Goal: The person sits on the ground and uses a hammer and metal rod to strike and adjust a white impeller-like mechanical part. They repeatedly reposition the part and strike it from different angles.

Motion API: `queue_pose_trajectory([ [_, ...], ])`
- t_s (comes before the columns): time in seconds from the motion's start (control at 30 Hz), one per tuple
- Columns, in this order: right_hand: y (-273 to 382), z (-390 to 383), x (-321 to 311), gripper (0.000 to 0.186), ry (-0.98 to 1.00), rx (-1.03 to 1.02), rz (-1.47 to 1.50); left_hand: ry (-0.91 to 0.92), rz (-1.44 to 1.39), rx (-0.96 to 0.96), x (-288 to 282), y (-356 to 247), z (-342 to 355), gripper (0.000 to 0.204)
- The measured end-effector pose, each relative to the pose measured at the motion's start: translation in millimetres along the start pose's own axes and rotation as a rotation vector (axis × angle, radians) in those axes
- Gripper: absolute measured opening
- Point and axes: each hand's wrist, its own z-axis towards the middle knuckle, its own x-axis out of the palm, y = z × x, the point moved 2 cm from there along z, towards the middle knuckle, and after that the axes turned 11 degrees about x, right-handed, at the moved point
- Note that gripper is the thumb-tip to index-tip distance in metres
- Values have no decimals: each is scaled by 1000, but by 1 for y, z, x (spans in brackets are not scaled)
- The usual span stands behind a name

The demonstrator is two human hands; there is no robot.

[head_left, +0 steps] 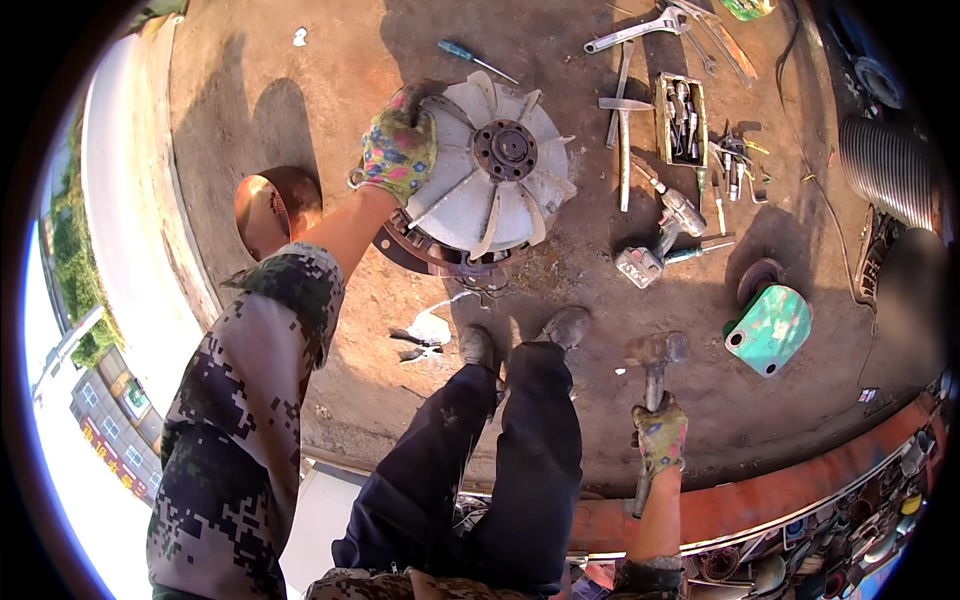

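One head-worn fisheye view looks steeply down from standing height at the concrete floor (pixel 300 110), edges bending outward.

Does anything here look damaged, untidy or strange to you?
The white fan under the left hand has uneven blades: some look bent or chipped at the tips. Tools lie scattered loose on the stained ground, not laid in order. The right hand grips a hammer.
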Motion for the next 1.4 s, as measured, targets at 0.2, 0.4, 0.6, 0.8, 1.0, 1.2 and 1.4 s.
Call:
queue_pose_trajectory([
  [0.2,-26,85,-18,30,-40,33,-51,-76,-120,34,-9,12,-3,36],
  [0.4,-46,222,-37,29,-306,-3,-395,-122,-455,18,19,30,-5,41],
  [0.6,-49,275,-50,35,-584,-304,-671,-89,-179,33,20,21,-9,32],
  [0.8,-89,323,-17,36,-536,-315,-666,-85,-241,-77,-13,38,-12,33],
  [1.0,-125,364,-3,30,-537,-385,-663,-148,-349,-96,-10,58,-18,36],
  [1.2,-145,432,-7,47,-487,-257,-571,-175,20,233,-7,10,-20,33],
  [1.4,-125,456,-11,42,-416,-278,-646,-96,42,105,13,6,-24,32],
])
